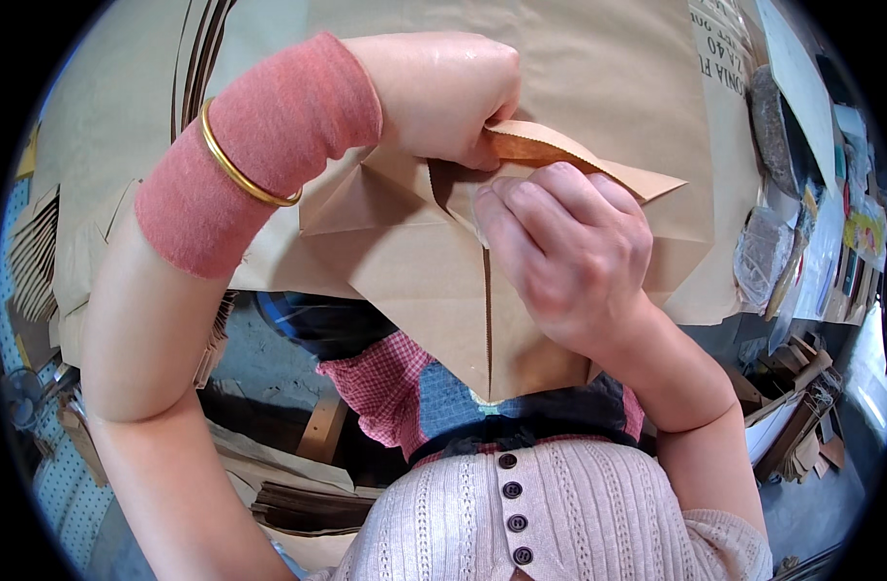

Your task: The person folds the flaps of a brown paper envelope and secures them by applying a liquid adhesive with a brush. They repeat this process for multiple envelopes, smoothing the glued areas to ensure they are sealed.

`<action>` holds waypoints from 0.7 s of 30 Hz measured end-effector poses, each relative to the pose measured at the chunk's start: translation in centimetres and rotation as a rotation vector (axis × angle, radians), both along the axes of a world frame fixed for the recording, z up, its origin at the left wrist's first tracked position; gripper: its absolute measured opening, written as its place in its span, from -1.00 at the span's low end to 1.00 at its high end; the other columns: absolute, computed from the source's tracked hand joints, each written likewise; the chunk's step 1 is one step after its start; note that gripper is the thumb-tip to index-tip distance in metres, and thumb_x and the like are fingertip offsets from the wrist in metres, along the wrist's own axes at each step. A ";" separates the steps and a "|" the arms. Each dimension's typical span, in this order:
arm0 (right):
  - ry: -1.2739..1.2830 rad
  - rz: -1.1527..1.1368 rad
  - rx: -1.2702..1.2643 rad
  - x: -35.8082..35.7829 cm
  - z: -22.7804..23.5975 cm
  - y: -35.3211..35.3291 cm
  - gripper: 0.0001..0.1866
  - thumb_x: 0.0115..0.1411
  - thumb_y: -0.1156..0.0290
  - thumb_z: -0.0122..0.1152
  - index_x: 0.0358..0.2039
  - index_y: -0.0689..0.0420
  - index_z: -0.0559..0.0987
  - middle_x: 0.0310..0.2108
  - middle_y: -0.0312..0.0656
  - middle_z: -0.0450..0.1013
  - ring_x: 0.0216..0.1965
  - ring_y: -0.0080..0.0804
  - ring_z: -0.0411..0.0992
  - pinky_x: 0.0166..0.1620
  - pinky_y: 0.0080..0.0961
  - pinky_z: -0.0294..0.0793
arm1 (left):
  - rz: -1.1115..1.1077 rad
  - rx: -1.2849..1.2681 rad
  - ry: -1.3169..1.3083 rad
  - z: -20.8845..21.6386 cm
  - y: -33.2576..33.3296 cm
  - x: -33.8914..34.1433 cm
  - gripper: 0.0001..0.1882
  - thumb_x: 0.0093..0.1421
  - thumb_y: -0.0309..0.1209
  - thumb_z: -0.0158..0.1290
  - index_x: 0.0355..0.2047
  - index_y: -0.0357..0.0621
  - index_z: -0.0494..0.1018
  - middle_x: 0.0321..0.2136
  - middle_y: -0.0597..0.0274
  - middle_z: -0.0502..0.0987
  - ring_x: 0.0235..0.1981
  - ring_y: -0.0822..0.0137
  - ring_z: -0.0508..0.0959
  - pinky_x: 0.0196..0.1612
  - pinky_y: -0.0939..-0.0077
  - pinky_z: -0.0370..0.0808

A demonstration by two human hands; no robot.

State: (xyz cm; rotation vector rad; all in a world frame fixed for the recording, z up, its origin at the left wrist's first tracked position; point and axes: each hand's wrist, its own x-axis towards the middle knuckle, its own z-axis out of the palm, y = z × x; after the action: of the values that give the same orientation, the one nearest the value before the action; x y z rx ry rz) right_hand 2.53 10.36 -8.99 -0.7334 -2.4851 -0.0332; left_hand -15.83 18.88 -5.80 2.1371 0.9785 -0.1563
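A brown paper bag, partly folded, lies in front of me with its near corner jutting past the table edge. Its end is spread into angled folds, and a zigzag-cut edge runs down its middle. My left hand reaches over from the far side, fingers curled closed on the raised flap. Close beside it, my right hand is closed on the bag's opened edge, knuckles up. Its fingertips are hidden behind the paper. A pink cuff and a gold bangle are on my left forearm.
More brown paper covers the table beneath the bag. Fanned paper stacks lie at the far left. On the right are a plastic-wrapped bundle and a dark stone-like block. Paper scraps are heaped lower right.
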 end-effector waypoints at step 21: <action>-0.071 0.003 -0.055 0.2 0.3 -0.1 -0.74 -0.21 0.44 0.25 -0.39 0.13 0.59 -0.42 -0.34 0.46 -0.40 -0.44 0.46 -0.45 -0.49 0.41 | -0.019 0.264 0.092 0.1 -1.7 0.6 -0.79 -0.07 -0.35 0.21 -0.67 -0.25 0.53 -0.66 -0.12 0.48 -0.59 -0.11 0.49 -0.48 0.17 0.46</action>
State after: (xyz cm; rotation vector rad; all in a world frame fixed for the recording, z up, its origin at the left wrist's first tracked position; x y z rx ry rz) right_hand 2.68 10.24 -8.72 -0.7642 -2.5641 0.0107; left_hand -15.23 17.14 -5.72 2.3983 1.0822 -0.1420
